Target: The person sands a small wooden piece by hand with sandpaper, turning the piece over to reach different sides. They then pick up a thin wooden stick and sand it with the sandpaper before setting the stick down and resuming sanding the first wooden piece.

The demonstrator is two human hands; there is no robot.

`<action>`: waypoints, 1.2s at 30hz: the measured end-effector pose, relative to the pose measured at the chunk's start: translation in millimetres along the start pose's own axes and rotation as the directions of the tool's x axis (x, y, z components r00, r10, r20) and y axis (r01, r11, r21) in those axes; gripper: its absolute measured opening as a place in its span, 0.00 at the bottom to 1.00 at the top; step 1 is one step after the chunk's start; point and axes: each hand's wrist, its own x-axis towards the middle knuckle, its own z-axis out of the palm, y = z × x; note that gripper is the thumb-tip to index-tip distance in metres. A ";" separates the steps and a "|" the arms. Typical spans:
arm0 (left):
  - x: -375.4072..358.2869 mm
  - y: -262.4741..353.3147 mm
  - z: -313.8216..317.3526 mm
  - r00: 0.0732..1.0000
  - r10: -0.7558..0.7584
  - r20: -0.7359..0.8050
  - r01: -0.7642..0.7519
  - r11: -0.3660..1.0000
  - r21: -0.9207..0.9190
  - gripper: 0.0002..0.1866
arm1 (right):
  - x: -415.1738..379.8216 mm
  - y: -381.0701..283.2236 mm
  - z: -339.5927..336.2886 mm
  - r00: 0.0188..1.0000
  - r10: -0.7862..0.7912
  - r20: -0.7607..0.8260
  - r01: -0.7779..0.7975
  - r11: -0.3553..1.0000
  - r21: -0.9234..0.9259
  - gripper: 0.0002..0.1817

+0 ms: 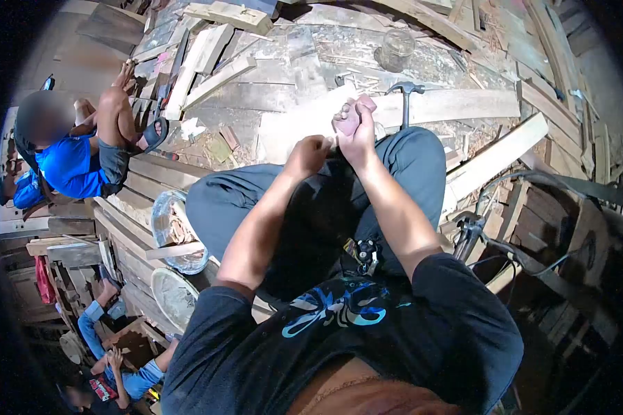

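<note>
My left hand [307,156] is closed, its fingers curled together above my lap; what they hold, if anything, is too small to name. My right hand [355,130] is turned palm up beside it, fingers wrapped round a pinkish object [349,123] that I cannot identify. The two hands are close together but apart. Just right of my right hand lies a hammer [405,104] with a dark metal head, its handle toward my knee. Pale boards [450,105] lie on the floor beyond my hands.
A person in a blue shirt [73,166] sits at the left, another person [118,373] at the lower left. Buckets [174,294] stand by my left knee. Loose planks [498,159] and a dark metal tool with cables [469,232] lie at the right.
</note>
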 end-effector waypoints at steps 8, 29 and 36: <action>0.6 21.8 -29.2 0.997 0.073 -0.038 -0.080 0.972 -0.222 0.16 | 1.1 4.4 -8.3 0.997 0.036 -0.063 -0.044 0.992 -0.121 0.09; 15.6 -35.9 -33.6 0.883 -0.469 -0.004 0.109 0.212 -0.971 0.10 | -13.2 1.7 -12.2 0.997 -0.025 -0.079 -0.009 0.913 -0.408 0.13; 1.2 -18.3 -44.0 0.857 -0.515 0.013 0.169 0.258 -0.951 0.10 | -15.3 3.9 -7.6 0.999 -0.022 -0.029 0.009 0.929 -0.370 0.20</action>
